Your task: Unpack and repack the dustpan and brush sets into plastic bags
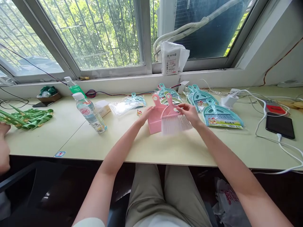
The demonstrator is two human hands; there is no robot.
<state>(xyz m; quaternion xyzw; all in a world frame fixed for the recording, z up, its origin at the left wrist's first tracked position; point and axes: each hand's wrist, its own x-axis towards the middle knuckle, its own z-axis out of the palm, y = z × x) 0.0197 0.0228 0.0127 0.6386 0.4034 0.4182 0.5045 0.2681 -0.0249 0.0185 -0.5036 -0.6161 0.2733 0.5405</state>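
Note:
A pink dustpan (154,121) and a pink hand brush (172,111) with pale bristles are held above the table, side by side and partly overlapping. My left hand (147,114) grips the dustpan at its left edge. On the other side, my right hand (189,113) has its fingers closed on the brush's right side. Behind them lies a bagged blue-green set (165,91). More wrapped sets (220,116) rest to the right of my right hand.
Two bottles (91,115) stand at the left, near a small box (103,108) and clear plastic bags (121,106). A phone (280,125) and white cables lie at the right. Another person's hand (4,129) is beside green folded pieces (28,119) at the far left.

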